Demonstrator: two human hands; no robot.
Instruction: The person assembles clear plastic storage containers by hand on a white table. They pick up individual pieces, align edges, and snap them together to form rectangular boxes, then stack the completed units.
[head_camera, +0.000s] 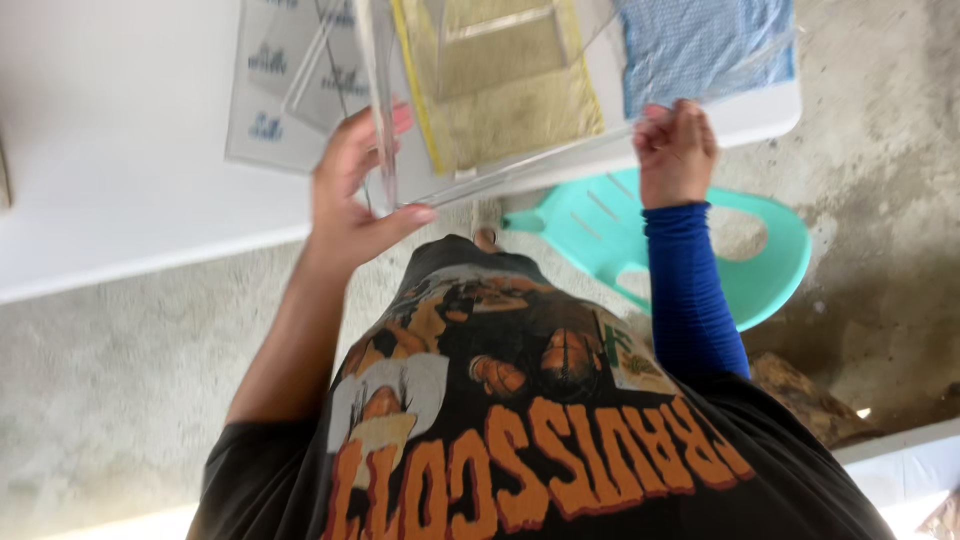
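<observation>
I hold a clear plastic box (480, 90) above the edge of a white table (120, 150). My left hand (352, 185) grips its near left corner, thumb under and fingers over the rim. My right hand (676, 150), on an arm in a blue sleeve, is closed on the box's near right edge. Through the clear plastic I see a yellow-green cloth (505, 85) and a blue cloth (700, 40) lying on the table, and a clear sheet with blue markings (275, 90) to the left.
A turquoise plastic chair (730, 250) stands under the table's right end on a rough concrete floor (120, 370). A brown lump (810, 395) lies on the floor at right. A white surface edge (900, 465) shows at the bottom right.
</observation>
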